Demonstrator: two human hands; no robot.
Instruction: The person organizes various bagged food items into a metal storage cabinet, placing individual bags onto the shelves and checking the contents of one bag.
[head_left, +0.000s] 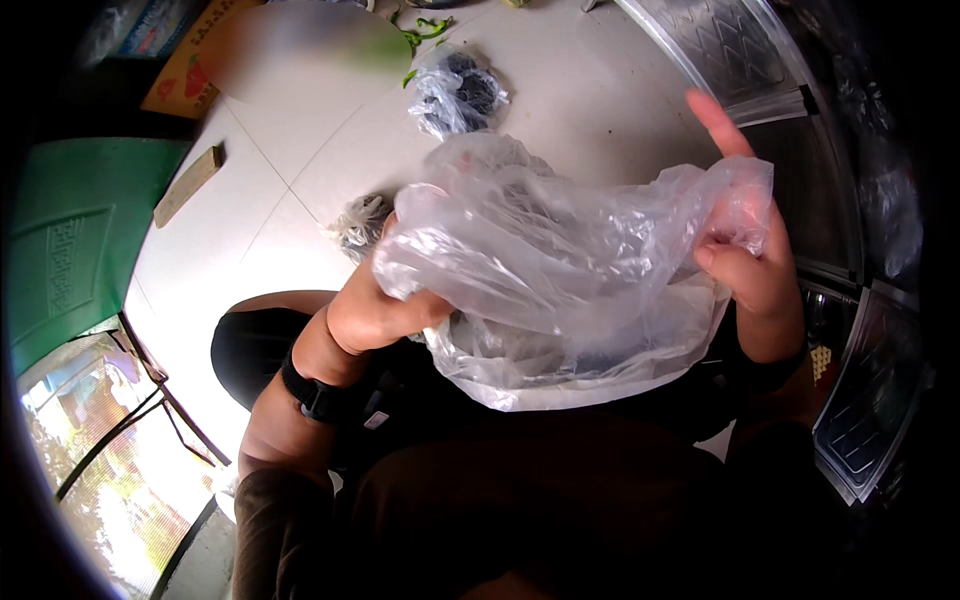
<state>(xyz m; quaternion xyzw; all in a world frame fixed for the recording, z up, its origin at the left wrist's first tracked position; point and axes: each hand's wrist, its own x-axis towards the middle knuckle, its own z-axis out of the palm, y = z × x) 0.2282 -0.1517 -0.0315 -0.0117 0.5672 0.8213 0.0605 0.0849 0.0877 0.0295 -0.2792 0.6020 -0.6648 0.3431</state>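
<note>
A thin, clear plastic bag [560, 250] is spread wide between my two hands above my lap. My left hand [380, 310] grips its left edge, with the thumb showing and most fingers hidden behind the film. At the other side my right hand [755, 245] pinches the bag's right edge, its index finger pointing up and away. Whether anything lies inside the bag is hard to tell through the creased film. Just beyond my left hand sits a small plastic bag [358, 226] with something dark in it, partly hidden.
Another plastic bag with dark contents [458, 92] lies on the tiled floor ahead, near some green peppers [430, 30]. A wooden block [188, 186] and a green panel [80, 235] are on the left. Metal-framed panels [745, 70] stand along the right.
</note>
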